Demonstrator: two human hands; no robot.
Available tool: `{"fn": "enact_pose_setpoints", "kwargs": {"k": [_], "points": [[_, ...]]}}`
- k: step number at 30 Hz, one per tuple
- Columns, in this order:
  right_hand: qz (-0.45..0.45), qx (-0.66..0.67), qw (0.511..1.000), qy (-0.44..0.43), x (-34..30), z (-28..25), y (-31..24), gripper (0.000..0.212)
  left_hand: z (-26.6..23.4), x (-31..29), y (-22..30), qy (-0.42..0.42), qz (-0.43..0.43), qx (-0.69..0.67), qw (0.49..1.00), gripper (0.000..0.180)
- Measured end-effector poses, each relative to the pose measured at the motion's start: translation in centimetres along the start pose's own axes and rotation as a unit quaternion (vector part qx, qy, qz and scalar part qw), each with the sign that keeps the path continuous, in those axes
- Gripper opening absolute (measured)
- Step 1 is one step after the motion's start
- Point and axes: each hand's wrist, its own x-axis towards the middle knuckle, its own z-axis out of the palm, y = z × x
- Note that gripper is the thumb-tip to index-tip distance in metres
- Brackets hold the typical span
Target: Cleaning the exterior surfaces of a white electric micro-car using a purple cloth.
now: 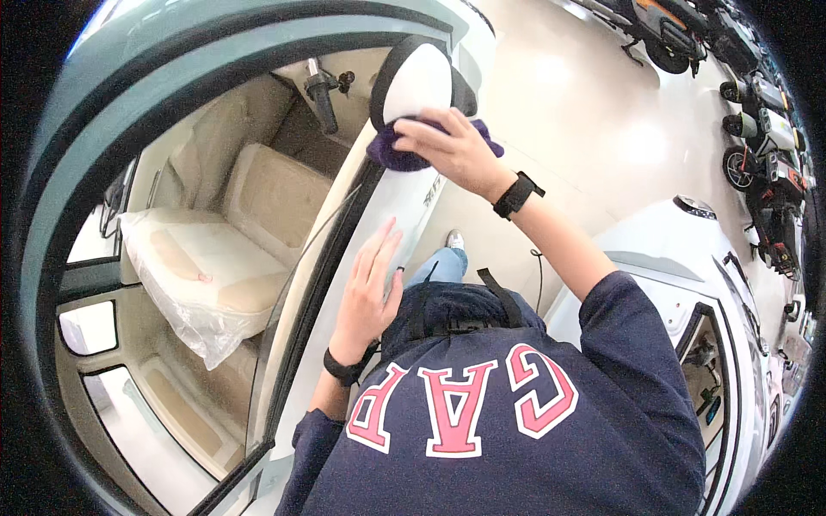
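Observation:
A dark purple cloth (389,153) is bunched under my right hand (458,153), whose fingers are closed over it. It lies against the lower edge of a side mirror (420,79) with a white shell and black surround. The mirror stands out from the pale door (408,191) of a small vehicle. My left hand (372,288) is flat with its fingers stretched out, beside the outer face of the door below its window; whether the palm touches the panel cannot be made out. Nothing shows in that hand.
Through the door window show a beige seat (211,271) under clear plastic and a black handlebar grip (322,105). A second white vehicle (628,275) stands close on my right. Several two-wheelers (766,163) line the far right of the glossy floor (594,138).

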Motion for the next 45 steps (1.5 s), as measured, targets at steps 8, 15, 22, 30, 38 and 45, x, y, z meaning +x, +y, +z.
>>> {"fn": "enact_pose_setpoints", "kwargs": {"k": [8, 15, 22, 30, 38, 45], "points": [[-0.023, 0.062, 0.991, -0.116, -4.9, -0.5, 3.5, 0.031, 5.4, 7.6, -3.6, -0.071, 0.020, 0.043, 0.996, 0.067], [0.012, 0.217, 0.975, 0.051, 2.0, -3.8, 6.8, 0.036, 5.7, 11.1, -1.9, 0.129, 0.061, 0.186, 0.972, 0.065], [0.022, 0.333, 0.938, 0.091, 6.1, -3.1, 14.6, 0.043, 8.3, 21.0, 0.8, 0.309, -0.046, 0.301, 0.901, 0.076], [-0.020, 0.459, 0.885, 0.073, 11.3, -1.3, 23.0, 0.046, 6.6, 31.1, 4.4, 0.377, -0.199, 0.339, 0.839, 0.049], [0.045, 0.455, 0.887, -0.065, 8.7, 2.0, 28.4, 0.055, 8.6, 37.0, 3.8, 0.301, -0.266, 0.370, 0.838, 0.062], [0.092, 0.444, 0.877, -0.157, 3.6, 5.6, 34.2, 0.057, 12.9, 41.3, 0.2, 0.179, -0.257, 0.456, 0.833, 0.062]]}}
